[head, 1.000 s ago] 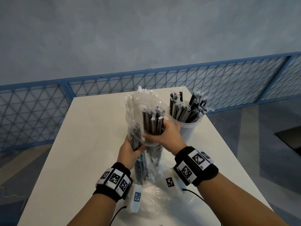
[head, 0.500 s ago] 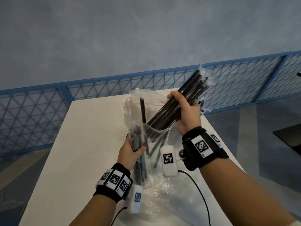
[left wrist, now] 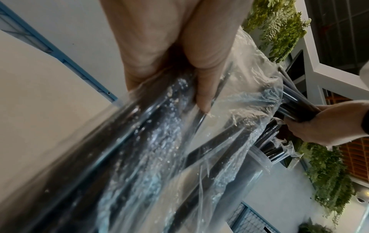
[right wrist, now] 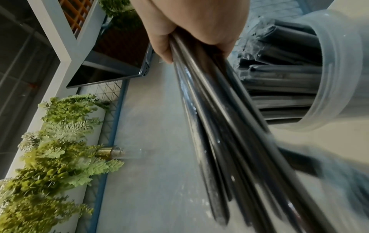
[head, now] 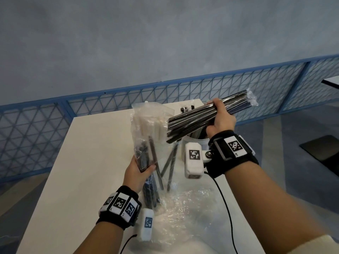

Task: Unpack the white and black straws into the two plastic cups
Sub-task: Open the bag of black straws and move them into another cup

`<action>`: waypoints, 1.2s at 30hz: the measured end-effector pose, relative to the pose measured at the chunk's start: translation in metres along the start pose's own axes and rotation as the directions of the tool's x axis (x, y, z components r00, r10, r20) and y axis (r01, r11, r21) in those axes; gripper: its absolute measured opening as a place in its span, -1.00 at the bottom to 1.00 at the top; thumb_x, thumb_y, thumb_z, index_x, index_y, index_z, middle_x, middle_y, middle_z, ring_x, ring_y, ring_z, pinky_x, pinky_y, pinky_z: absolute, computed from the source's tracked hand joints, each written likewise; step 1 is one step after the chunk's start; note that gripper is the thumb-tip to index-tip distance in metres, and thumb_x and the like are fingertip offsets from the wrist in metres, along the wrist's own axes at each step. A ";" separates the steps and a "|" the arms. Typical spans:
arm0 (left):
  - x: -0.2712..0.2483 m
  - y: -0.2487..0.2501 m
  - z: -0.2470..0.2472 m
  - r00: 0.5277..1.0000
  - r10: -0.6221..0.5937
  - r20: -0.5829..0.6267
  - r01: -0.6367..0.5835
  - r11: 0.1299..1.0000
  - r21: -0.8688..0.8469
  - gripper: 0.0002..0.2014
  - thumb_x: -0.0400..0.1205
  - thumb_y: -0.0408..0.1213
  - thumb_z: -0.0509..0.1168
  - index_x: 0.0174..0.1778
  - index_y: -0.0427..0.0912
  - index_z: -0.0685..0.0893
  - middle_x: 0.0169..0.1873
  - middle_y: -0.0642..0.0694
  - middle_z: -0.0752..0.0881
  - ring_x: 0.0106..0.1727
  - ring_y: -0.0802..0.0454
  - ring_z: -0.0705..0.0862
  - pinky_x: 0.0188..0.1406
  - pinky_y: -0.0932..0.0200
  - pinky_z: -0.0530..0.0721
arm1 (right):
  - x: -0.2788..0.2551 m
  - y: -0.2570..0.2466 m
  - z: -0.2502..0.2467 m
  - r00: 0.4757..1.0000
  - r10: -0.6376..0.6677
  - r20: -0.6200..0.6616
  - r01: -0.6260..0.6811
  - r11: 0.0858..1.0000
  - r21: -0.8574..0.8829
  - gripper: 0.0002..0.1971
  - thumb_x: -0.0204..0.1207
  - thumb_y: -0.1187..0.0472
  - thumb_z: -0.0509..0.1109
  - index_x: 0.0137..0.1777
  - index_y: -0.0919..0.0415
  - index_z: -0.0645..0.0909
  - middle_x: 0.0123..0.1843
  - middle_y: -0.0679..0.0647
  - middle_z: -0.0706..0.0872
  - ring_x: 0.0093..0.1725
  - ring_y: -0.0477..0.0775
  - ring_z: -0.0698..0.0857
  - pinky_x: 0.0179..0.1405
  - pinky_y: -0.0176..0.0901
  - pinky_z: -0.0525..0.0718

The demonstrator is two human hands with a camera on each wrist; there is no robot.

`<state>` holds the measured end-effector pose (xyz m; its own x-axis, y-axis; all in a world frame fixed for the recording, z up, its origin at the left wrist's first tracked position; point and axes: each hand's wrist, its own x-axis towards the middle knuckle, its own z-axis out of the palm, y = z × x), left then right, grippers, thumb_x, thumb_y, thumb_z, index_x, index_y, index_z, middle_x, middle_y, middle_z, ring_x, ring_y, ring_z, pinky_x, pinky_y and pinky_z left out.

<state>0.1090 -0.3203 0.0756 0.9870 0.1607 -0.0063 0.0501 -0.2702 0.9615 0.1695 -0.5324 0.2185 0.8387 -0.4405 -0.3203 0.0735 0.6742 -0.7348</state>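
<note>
My right hand (head: pixel 219 119) grips a bundle of black straws (head: pixel 198 117) (right wrist: pixel 215 119), held nearly level above the plastic cup (head: pixel 195 142) (right wrist: pixel 339 75), which holds several black straws. My left hand (head: pixel 136 170) (left wrist: pixel 179 52) grips the clear plastic bag (head: pixel 146 140) (left wrist: pixel 199 141) upright on the table. A few black straws (head: pixel 170 162) remain loose in the bag. White straws (head: pixel 148 128) stand behind the bag; whether they sit in a second cup is hidden.
The white table (head: pixel 82 162) drops off at its left and right edges. Crumpled clear wrapping (head: pixel 183 208) lies near the front, between my forearms. A blue mesh fence (head: pixel 55 121) runs behind the table.
My right hand has pulled the black straw bundle up out of the bag and swung it right, over the cup. My left hand has kept hold of the bag.
</note>
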 end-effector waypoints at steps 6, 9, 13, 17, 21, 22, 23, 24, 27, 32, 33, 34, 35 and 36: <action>0.002 -0.003 -0.002 1.000 -0.019 -0.021 0.019 1.000 -0.014 -0.60 0.47 -0.36 0.47 0.21 -0.20 0.55 -0.01 -0.08 0.72 0.04 -0.05 0.67 0.06 0.15 0.54 | 0.007 -0.015 -0.003 0.992 -0.087 -0.093 0.091 0.995 0.045 -0.76 0.33 0.40 0.48 -0.03 0.37 0.55 -0.10 0.29 0.73 -0.32 0.20 0.74 -0.36 0.14 0.79; 0.002 -0.005 -0.003 0.999 -0.029 -0.028 0.028 0.999 -0.020 -0.61 0.46 -0.36 0.47 0.20 -0.21 0.58 -0.02 -0.09 0.74 0.03 -0.04 0.68 0.06 0.13 0.56 | 0.012 -0.023 -0.002 0.962 -0.234 -0.140 0.243 0.968 0.056 -0.62 0.39 0.36 0.46 0.21 0.35 0.52 0.11 0.32 0.74 -0.08 0.24 0.76 -0.12 0.21 0.80; 0.004 -0.005 -0.006 0.998 -0.039 -0.039 0.038 0.999 -0.027 -0.63 0.46 -0.36 0.48 0.17 -0.22 0.61 -0.06 -0.05 0.76 0.04 -0.03 0.71 0.07 0.13 0.60 | 0.013 -0.026 0.005 0.891 -0.443 -0.097 0.444 0.896 -0.012 -0.58 0.42 0.36 0.47 0.28 0.20 0.50 -0.02 0.11 0.76 -0.04 0.08 0.77 0.13 0.08 0.75; 0.002 -0.001 -0.003 0.999 -0.038 -0.017 0.037 0.998 -0.049 -0.60 0.45 -0.36 0.49 0.20 -0.22 0.59 -0.02 -0.07 0.76 0.05 -0.01 0.70 0.05 0.15 0.59 | 0.015 -0.011 0.009 0.855 -0.518 0.036 0.519 0.851 -0.084 -0.40 0.43 0.31 0.48 0.46 0.30 0.38 0.26 0.25 0.69 0.21 0.15 0.72 0.29 0.06 0.66; 0.001 0.003 0.000 1.000 -0.022 0.002 0.022 0.999 -0.031 -0.56 0.46 -0.34 0.48 0.25 -0.21 0.57 0.03 -0.07 0.75 0.06 0.01 0.69 0.09 0.13 0.59 | 0.020 0.008 0.010 0.841 -0.496 0.219 0.540 0.801 -0.258 -0.42 0.44 0.23 0.48 0.45 0.23 0.40 0.30 0.09 0.66 0.27 0.02 0.66 0.36 -0.02 0.61; 0.001 0.003 0.000 1.000 -0.018 0.005 0.019 0.999 -0.027 -0.56 0.46 -0.34 0.48 0.25 -0.20 0.56 0.03 -0.06 0.74 0.06 0.02 0.69 0.10 0.13 0.60 | 0.021 0.015 0.009 0.846 -0.468 0.256 0.531 0.790 -0.308 -0.45 0.45 0.22 0.48 0.42 0.21 0.42 0.26 0.05 0.67 0.25 0.01 0.66 0.34 -0.02 0.61; 0.001 0.004 0.000 1.000 -0.015 0.007 0.015 1.000 -0.020 -0.56 0.46 -0.33 0.48 0.25 -0.19 0.56 0.02 -0.05 0.74 0.05 0.02 0.69 0.10 0.12 0.60 | 0.023 0.023 0.006 0.851 -0.442 0.285 0.522 0.773 -0.359 -0.49 0.45 0.22 0.48 0.38 0.21 0.45 0.22 0.03 0.67 0.23 0.01 0.66 0.33 0.00 0.62; 0.001 0.004 -0.001 1.000 -0.011 0.008 0.011 1.000 -0.009 -0.56 0.46 -0.32 0.48 0.24 -0.18 0.56 0.00 -0.03 0.74 0.04 0.03 0.69 0.10 0.12 0.60 | 0.026 0.032 0.002 0.855 -0.419 0.305 0.515 0.752 -0.412 -0.52 0.45 0.23 0.48 0.36 0.21 0.47 0.20 0.04 0.68 0.22 0.03 0.66 0.33 0.03 0.61; 0.001 0.004 -0.001 1.000 0.003 0.019 -0.003 1.000 0.011 -0.59 0.47 -0.33 0.48 0.22 -0.18 0.56 -0.06 0.06 0.74 0.02 0.08 0.70 0.00 0.23 0.60 | 0.036 0.055 -0.011 0.892 -0.323 0.318 0.451 0.696 -0.558 -0.55 0.44 0.25 0.48 0.33 0.24 0.53 0.24 0.15 0.70 0.23 0.10 0.66 0.37 0.10 0.58; 0.002 0.002 -0.002 1.000 0.012 0.018 -0.013 1.000 0.020 -0.62 0.48 -0.35 0.47 0.19 -0.17 0.56 -0.10 0.15 0.72 -0.04 0.23 0.68 -0.06 0.31 0.59 | 0.050 0.061 -0.016 0.922 -0.253 0.293 0.387 0.627 -0.676 -0.59 0.39 0.24 0.52 0.24 0.29 0.60 0.19 0.21 0.74 0.20 0.17 0.70 0.32 0.04 0.60; 0.001 0.002 -0.002 1.000 0.015 0.023 -0.016 1.000 0.022 -0.62 0.48 -0.35 0.46 0.18 -0.15 0.55 -0.10 0.17 0.71 -0.05 0.26 0.67 -0.09 0.36 0.57 | 0.052 0.061 -0.017 0.921 -0.252 0.296 0.389 0.616 -0.685 -0.59 0.39 0.24 0.53 0.24 0.29 0.60 0.19 0.21 0.74 0.19 0.17 0.70 0.31 0.03 0.60; 0.001 0.002 -0.001 0.999 0.018 0.026 -0.019 0.999 0.027 -0.62 0.48 -0.34 0.46 0.18 -0.12 0.54 -0.10 0.18 0.70 -0.05 0.25 0.66 -0.09 0.38 0.56 | 0.054 0.062 -0.019 0.921 -0.246 0.302 0.390 0.607 -0.692 -0.59 0.38 0.25 0.53 0.24 0.30 0.61 0.19 0.22 0.74 0.20 0.17 0.69 0.31 0.03 0.60; 0.001 0.002 -0.001 0.999 0.018 0.027 -0.019 0.999 0.030 -0.62 0.48 -0.34 0.46 0.18 -0.12 0.54 -0.09 0.15 0.71 -0.04 0.20 0.67 -0.07 0.36 0.57 | 0.055 0.063 -0.021 0.922 -0.231 0.312 0.388 0.591 -0.707 -0.58 0.38 0.25 0.53 0.24 0.32 0.60 0.20 0.24 0.73 0.22 0.19 0.69 0.32 0.02 0.60; 0.001 0.002 -0.001 1.000 0.014 0.023 -0.014 0.999 0.030 -0.60 0.48 -0.34 0.47 0.20 -0.13 0.54 -0.06 0.08 0.72 -0.01 0.14 0.68 -0.01 0.30 0.59 | 0.056 0.064 -0.024 0.921 -0.213 0.325 0.388 0.562 -0.730 -0.57 0.39 0.26 0.53 0.25 0.33 0.60 0.22 0.25 0.72 0.24 0.20 0.68 0.32 -0.03 0.58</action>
<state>0.1105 -0.3200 0.0772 0.9909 0.1349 0.0003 0.0407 -0.3008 0.9528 0.2079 -0.5279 0.1389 0.9327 -0.3563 0.0557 -0.0276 -0.2244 -0.9741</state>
